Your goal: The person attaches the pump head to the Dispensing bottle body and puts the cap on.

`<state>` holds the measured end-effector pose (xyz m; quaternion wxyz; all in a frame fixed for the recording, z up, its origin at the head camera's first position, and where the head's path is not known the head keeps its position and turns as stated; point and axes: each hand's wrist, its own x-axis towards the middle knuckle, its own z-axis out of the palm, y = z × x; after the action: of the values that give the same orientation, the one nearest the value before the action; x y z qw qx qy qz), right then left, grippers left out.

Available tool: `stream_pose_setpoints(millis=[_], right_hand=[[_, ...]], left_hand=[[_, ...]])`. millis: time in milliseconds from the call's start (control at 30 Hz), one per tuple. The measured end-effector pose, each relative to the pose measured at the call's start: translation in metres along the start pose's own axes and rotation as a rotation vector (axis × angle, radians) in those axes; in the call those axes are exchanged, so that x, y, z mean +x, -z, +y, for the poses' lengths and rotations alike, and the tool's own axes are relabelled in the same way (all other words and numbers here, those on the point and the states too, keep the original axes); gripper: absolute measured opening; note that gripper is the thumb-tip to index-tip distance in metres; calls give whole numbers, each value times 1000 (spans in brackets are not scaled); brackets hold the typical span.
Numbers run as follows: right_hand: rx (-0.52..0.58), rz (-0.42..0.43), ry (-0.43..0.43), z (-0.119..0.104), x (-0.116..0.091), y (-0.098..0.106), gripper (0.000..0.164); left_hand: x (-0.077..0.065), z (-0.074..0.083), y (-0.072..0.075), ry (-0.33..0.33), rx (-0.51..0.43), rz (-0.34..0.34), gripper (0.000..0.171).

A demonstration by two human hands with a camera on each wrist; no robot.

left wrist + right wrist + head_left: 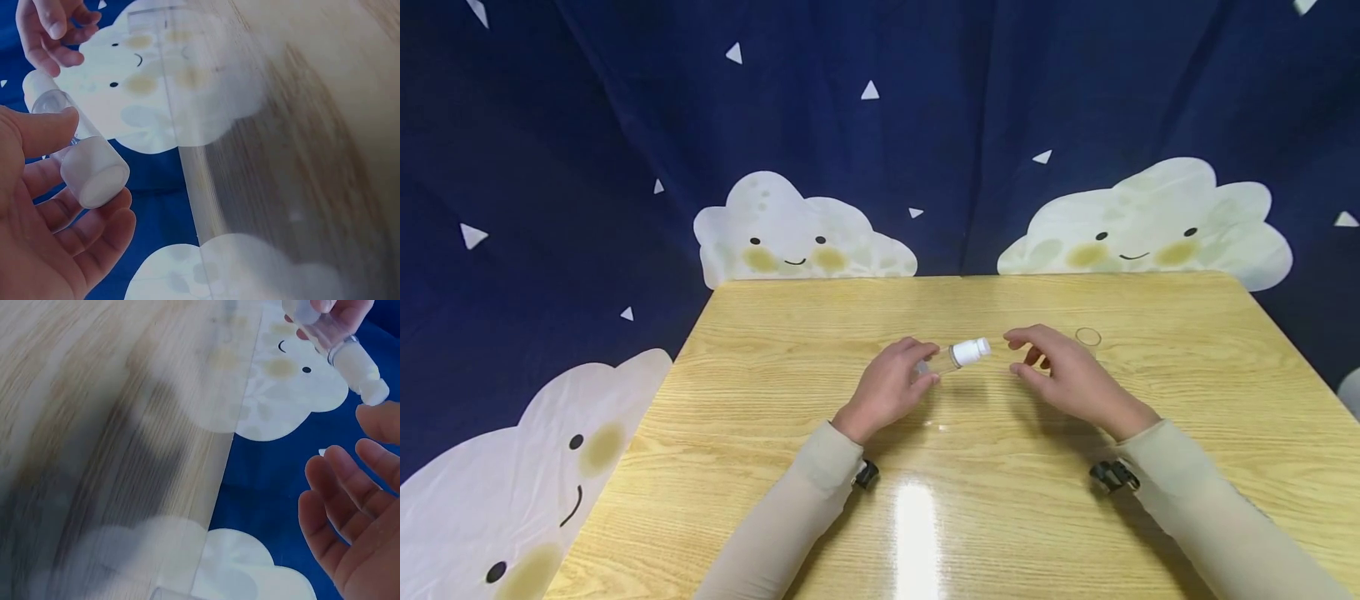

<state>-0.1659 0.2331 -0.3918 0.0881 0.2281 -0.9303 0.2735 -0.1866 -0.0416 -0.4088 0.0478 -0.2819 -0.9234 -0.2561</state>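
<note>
My left hand grips a small clear bottle near its white base, holding it above the table. The bottle lies tilted, its white top pointing right and slightly up. In the left wrist view the thumb lies along the bottle's clear side, and the white base faces the camera. My right hand hovers just right of the white top, fingers loosely bent and holding nothing. The right wrist view shows its fingers spread below the white top.
A thin round rim of something clear shows on the table just behind my right hand, its lower part partly hidden. The wooden table is glossy and reflects light. A dark blue curtain with clouds hangs at its far edge.
</note>
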Motion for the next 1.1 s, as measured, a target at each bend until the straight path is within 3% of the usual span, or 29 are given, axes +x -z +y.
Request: stream_pose_setpoints(millis=[567,867,1100], right_hand=[[-58,90,26,22,-11,25,33],[-96,160,-44,38,-20,57,36],[-121,152,-133,52,-23,66,39]], left_hand=[[-1,-1,2,18,-1,-1,40],[-4,-2,3,25,-20,-16,40],[-3,-1,3,20,-21,-16,40]])
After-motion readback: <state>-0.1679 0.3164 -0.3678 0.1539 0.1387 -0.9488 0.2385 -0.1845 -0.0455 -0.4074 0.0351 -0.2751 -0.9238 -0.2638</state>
